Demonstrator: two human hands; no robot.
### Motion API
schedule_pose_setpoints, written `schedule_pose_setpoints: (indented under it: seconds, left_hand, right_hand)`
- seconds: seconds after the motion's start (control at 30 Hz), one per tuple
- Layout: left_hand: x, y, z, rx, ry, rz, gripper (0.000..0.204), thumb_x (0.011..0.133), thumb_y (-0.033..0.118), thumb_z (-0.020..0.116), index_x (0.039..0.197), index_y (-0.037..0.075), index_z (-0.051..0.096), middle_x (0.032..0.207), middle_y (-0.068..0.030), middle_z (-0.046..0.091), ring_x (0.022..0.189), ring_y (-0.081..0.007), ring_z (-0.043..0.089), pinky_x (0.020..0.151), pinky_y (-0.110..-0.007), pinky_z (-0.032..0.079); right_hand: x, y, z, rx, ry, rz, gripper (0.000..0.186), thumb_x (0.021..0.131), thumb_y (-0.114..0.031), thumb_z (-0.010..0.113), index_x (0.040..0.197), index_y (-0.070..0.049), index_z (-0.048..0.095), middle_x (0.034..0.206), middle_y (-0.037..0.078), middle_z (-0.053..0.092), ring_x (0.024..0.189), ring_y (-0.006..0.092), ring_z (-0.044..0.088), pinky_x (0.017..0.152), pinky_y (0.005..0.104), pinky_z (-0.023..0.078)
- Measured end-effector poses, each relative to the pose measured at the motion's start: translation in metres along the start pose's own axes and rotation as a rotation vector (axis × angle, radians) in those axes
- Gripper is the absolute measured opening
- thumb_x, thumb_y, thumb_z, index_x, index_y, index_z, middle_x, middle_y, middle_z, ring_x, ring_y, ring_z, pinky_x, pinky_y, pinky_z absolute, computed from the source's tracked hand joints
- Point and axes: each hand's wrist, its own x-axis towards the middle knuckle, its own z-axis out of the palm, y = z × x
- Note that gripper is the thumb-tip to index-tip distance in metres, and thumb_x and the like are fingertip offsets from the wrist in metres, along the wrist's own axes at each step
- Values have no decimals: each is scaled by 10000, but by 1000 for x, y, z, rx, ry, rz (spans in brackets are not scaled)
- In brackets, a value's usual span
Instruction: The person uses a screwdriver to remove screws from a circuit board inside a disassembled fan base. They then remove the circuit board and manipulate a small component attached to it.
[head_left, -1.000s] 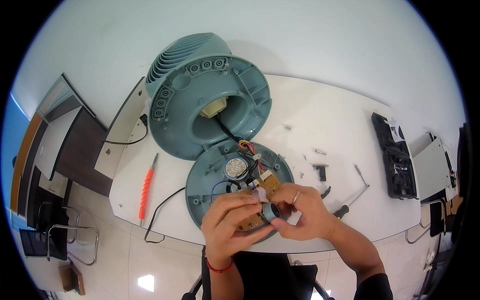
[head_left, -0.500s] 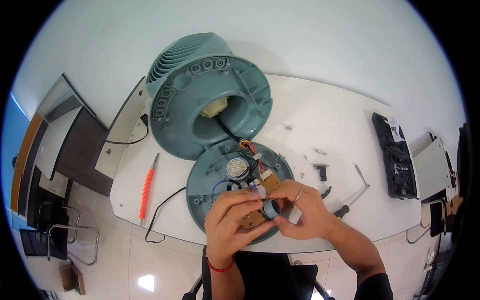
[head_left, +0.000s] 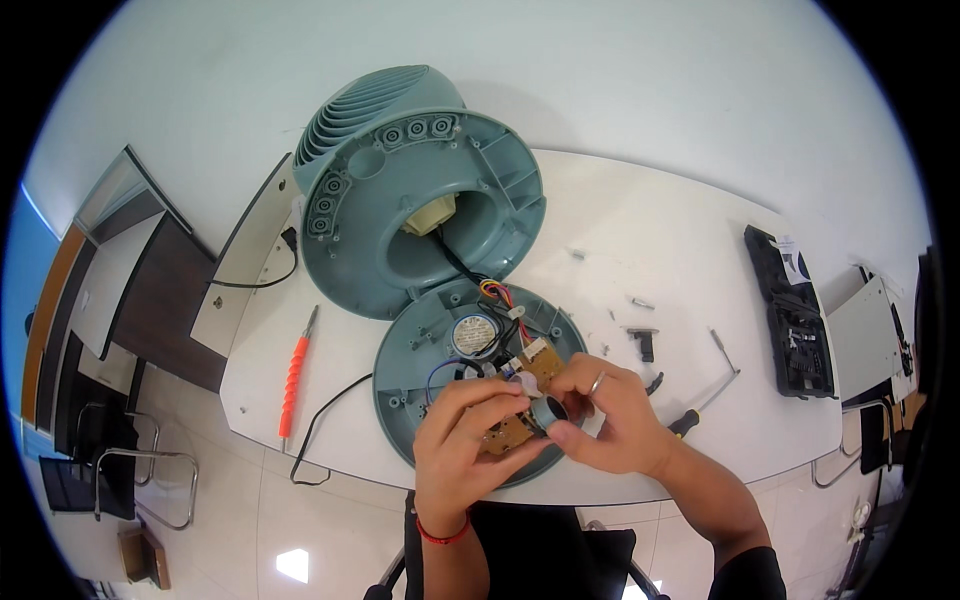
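My left hand (head_left: 462,428) grips a brown circuit board (head_left: 506,436) from its left side, thumb beneath and fingers across the top. A short grey cylindrical part (head_left: 541,412) with a dark hollow middle sits at the board's right edge. The fingers and thumb of my right hand (head_left: 622,425) close around that cylinder. Both hands are over the round grey-green base cover (head_left: 402,345), which carries a round silver motor (head_left: 474,336). Coloured wires (head_left: 505,297) run from the board area up to the fan housing (head_left: 345,262). The fingers hide part of the board.
An orange-handled tool (head_left: 294,385) lies left of the cover, beside a black cable (head_left: 322,412). Towards the right are a screwdriver (head_left: 686,422), a thin bent tool (head_left: 735,372), a small black bracket-like piece (head_left: 644,346) and several screws. A black tool case (head_left: 795,330) rests open at the table's right edge.
Both hands have shifted very slightly to the right with the board. The grey cylinder is tilted a little differently, and the fingers of my right hand have moved slightly around it.
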Motion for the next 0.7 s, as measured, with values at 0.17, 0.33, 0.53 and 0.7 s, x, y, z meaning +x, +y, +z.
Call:
schedule_pose_setpoints:
  seconds: [0.17, 0.33, 0.53, 0.7]
  left_hand:
    - [0, 2, 1, -4, 2, 18, 523, 611, 62, 988, 1077, 62, 751, 1153, -93, 727, 1012, -264, 733, 852, -346, 607]
    - [1, 1, 1, -7, -9, 37, 532, 598, 54, 1004, 1064, 62, 747, 1144, -101, 740, 1025, -256, 738, 880, -349, 613]
    - [1, 0, 2, -15, -5, 36, 528, 595, 52, 1001, 1067, 65, 765, 1150, -92, 744, 1020, -257, 736, 881, -351, 610]
    - [2, 1, 1, 2, -3, 30, 531, 602, 40, 988, 1081, 52, 760, 1168, -102, 741, 1030, -257, 730, 879, -346, 603]
  right_hand:
    - [-1, 2, -3, 19, -32, 86, 223, 893, -128, 816, 918, -17, 624, 788, 73, 573, 586, 155, 545, 523, 292, 422]
    - [-2, 4, -2, -9, -17, 143, 287, 920, -174, 816, 823, -12, 599, 696, 69, 561, 515, 158, 498, 480, 302, 386]
    - [-3, 6, 1, -14, -8, 126, 283, 937, -162, 792, 838, -12, 573, 726, 71, 566, 523, 163, 498, 488, 305, 395]
    - [-2, 3, 0, 43, -34, 90, 206, 918, -101, 760, 1012, -18, 596, 876, 80, 550, 637, 172, 523, 572, 297, 435]
